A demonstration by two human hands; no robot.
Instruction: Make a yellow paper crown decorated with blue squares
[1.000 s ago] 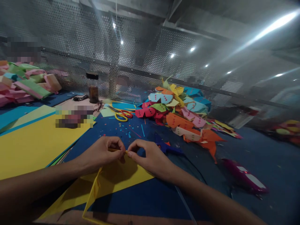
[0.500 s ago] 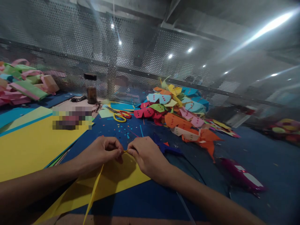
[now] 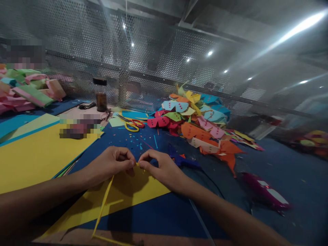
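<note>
A thin yellow paper strip (image 3: 103, 205) runs down from my left hand (image 3: 111, 164) and bends at the table's front edge. My left thumb and fingers pinch it. My right hand (image 3: 160, 167) pinches the short end of the strip, close to the left fingertips. Both hands are above a yellow paper sheet (image 3: 138, 196) lying on the blue table. To the right of my right hand lies a blue glue gun (image 3: 188, 163) with a black cord. A clear glue stick (image 3: 201, 218) rests near the front edge.
Scissors (image 3: 132, 125) with red and yellow handles lie ahead among paper scraps. Folded paper shapes (image 3: 194, 116) are heaped at the back right. A purple device (image 3: 266, 191) lies right. Yellow sheets (image 3: 33, 160) are stacked left, with a dark-lidded jar (image 3: 101, 97) behind them.
The right fingers have shifted slightly at the strip's end, with the thumb and index finger spread more into a ring. The strip's lower part now shows a bend at the table edge.
</note>
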